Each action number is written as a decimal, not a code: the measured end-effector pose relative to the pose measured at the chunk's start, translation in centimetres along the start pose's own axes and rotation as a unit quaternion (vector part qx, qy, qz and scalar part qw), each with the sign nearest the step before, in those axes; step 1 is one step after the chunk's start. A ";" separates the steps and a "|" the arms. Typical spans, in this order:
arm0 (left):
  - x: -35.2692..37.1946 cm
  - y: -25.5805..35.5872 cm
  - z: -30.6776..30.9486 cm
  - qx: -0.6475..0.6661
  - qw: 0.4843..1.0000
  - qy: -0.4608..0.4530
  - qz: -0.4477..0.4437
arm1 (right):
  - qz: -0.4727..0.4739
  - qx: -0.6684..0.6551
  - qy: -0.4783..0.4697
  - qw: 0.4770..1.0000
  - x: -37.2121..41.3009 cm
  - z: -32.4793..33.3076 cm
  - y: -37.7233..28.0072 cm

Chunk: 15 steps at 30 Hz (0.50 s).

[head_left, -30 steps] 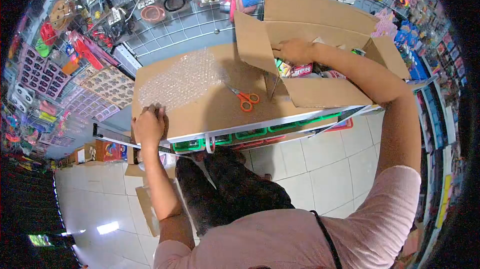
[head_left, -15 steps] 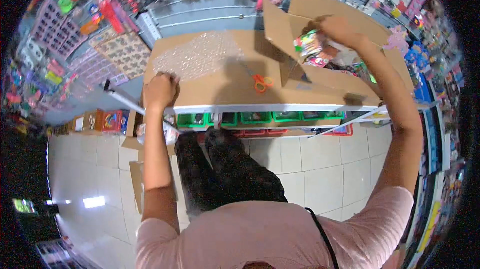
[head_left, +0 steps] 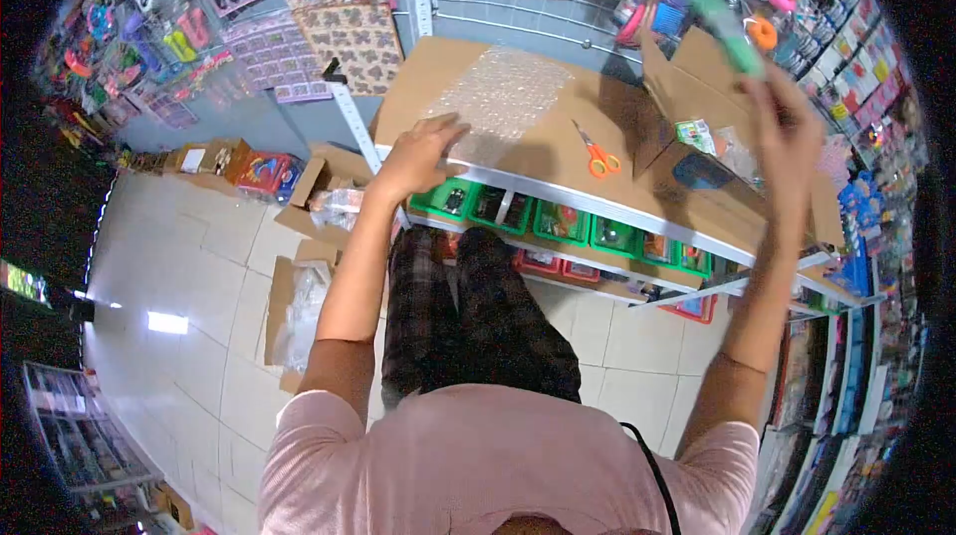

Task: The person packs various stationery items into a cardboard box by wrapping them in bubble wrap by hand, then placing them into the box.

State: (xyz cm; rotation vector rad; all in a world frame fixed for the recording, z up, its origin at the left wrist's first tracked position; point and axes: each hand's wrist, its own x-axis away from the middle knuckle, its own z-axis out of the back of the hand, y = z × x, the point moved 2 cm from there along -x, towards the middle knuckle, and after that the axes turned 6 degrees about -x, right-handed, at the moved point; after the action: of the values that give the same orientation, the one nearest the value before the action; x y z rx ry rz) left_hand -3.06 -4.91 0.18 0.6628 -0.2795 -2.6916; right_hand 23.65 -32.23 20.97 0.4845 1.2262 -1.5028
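Observation:
My left hand (head_left: pixel 423 152) rests with its fingers apart at the front left of the cardboard-topped shelf (head_left: pixel 538 162), beside a sheet of bubble wrap (head_left: pixel 503 97). My right hand (head_left: pixel 787 117) is raised over the open cardboard box (head_left: pixel 687 87), gripping one end of a long green item (head_left: pixel 732 32) that is blurred by motion. Inside the box are colourful packets (head_left: pixel 697 136) and clear plastic. Orange-handled scissors (head_left: pixel 597 152) lie between the bubble wrap and the box.
Green trays (head_left: pixel 561 223) and red trays (head_left: pixel 541 262) line the shelves below. Packaged goods hang on the wall rack (head_left: pixel 508 17). On the floor at left are open cartons (head_left: pixel 282 311) with plastic and a red package (head_left: pixel 267 177).
My right hand has come up out of the box with the green item. The view has turned, so the shelf now slants down to the right. My left hand stays near the bubble wrap.

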 end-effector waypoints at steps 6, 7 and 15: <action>1.0 1.2 0.0 -0.040 0.999 -0.010 0.005 | -0.151 -0.076 -0.275 0.947 6.1 -20.0 1.5; 1.0 1.3 -0.1 -0.017 1.000 0.016 -0.006 | -0.136 -0.091 -0.279 0.946 7.2 -22.7 3.6; 0.7 2.9 0.0 -0.019 0.997 0.076 -0.009 | -0.097 -0.100 -0.347 0.927 8.9 -27.7 5.0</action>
State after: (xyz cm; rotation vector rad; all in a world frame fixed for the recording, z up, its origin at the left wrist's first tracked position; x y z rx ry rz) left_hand -2.79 -7.81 0.65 0.8566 -0.1843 -2.6382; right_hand 16.86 -11.69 0.87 -0.3079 0.8527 -1.5017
